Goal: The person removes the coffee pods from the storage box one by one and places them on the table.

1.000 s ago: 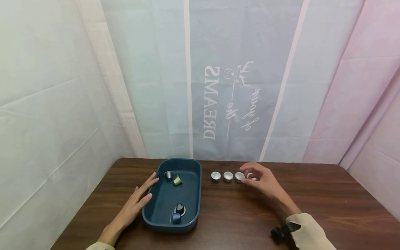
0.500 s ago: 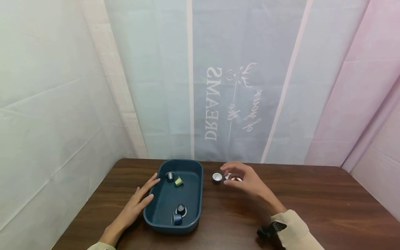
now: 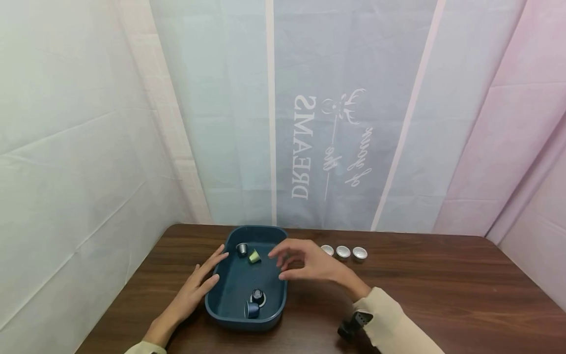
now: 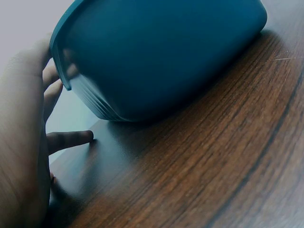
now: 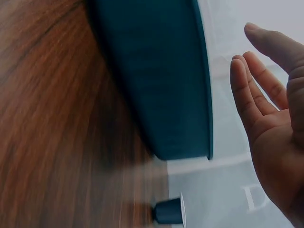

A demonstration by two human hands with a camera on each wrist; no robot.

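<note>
Your right hand hovers, fingers loose, empty, over the tray. Capsules are light, thin-walled, slippery: pinch the sides gently. Left hand, fingers straight, steadies the tray.

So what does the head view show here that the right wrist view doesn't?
Only the head view shows inside the teal tray: four capsules, among them a green capsule. It also shows the left hand resting against the tray's side and three silver-topped capsules lined up on the table. Only the right wrist view shows the right hand's open palm from close up, and one blue capsule from the side. Both show the tray, the wooden table and the right hand, holding nothing.
</note>
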